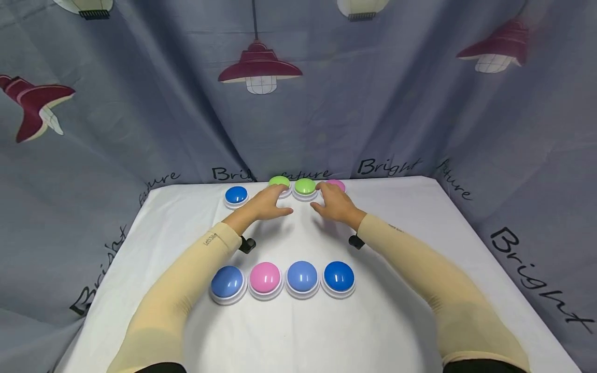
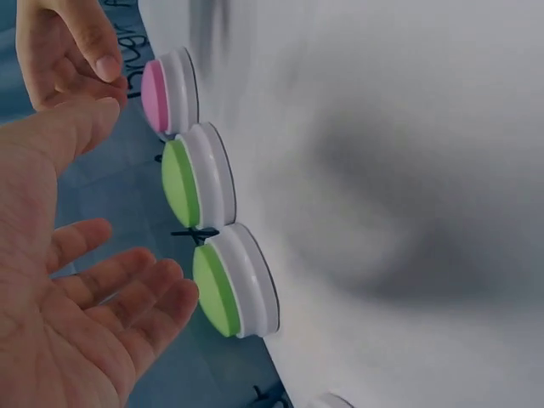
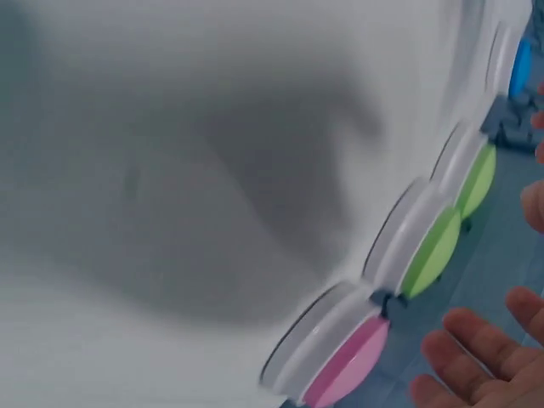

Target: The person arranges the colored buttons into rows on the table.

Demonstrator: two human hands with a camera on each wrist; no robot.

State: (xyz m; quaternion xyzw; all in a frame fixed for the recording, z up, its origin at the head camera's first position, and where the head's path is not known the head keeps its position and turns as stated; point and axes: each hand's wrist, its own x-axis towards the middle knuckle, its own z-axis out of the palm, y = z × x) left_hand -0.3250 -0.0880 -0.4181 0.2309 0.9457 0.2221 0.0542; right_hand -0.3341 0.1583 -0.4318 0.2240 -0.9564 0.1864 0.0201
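while hands (image 1: pixel 269 203) (image 1: pixel 335 204) hover apart, green buttons (image 1: pixel 305 186) (image 1: pixel 278 180) lie near them.

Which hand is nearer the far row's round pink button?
Right. The right hand hovers by the pink button; the left hand is farther left, near the leftmost round green button.

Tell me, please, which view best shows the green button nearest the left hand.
The left wrist view: there the green button appears large, its dome and base seen side-on. The head view shows it partly hidden by the left hand; the right wrist view shows it smaller, beyond the other green button.
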